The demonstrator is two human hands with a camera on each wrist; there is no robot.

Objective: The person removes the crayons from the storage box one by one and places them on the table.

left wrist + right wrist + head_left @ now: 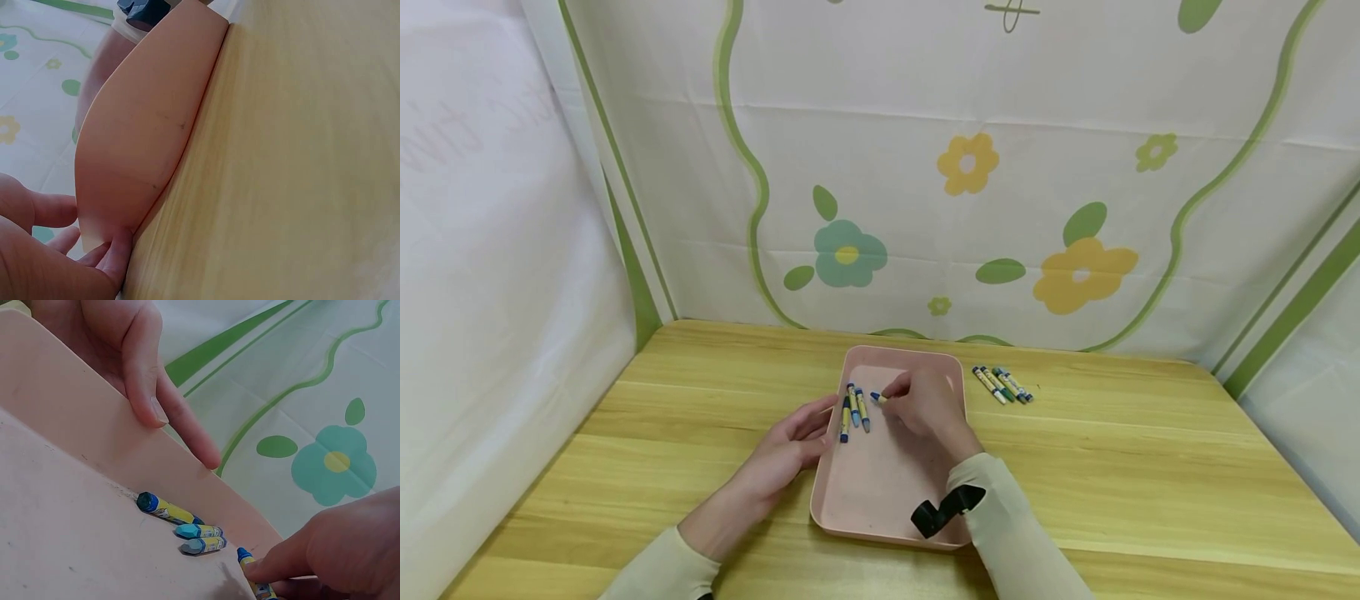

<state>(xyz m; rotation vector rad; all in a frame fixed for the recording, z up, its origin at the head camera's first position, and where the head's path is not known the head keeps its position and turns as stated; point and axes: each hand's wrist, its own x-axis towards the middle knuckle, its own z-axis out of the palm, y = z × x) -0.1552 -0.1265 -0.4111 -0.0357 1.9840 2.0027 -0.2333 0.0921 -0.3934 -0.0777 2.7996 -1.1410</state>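
A pink tray (880,492) lies on the table. My right hand (925,405), over its inside, pinches a blue crayon (242,554) with a yellow wrapper, tip pointing away from the fingers. Beside it, along the tray's left wall, lie a dark-tipped crayon (165,509), a light blue crayon (199,531) and a grey crayon (203,544). My left hand (790,446) touches the tray's left wall from outside, with fairly straight fingers; in the left wrist view its fingertips (122,240) meet the wall's lower edge.
Several more crayons (1002,385) lie in a group on the wooden table (1112,467), right of the tray. A white cloth with printed flowers (895,167) hangs behind the table, and white cloth panels stand at both sides.
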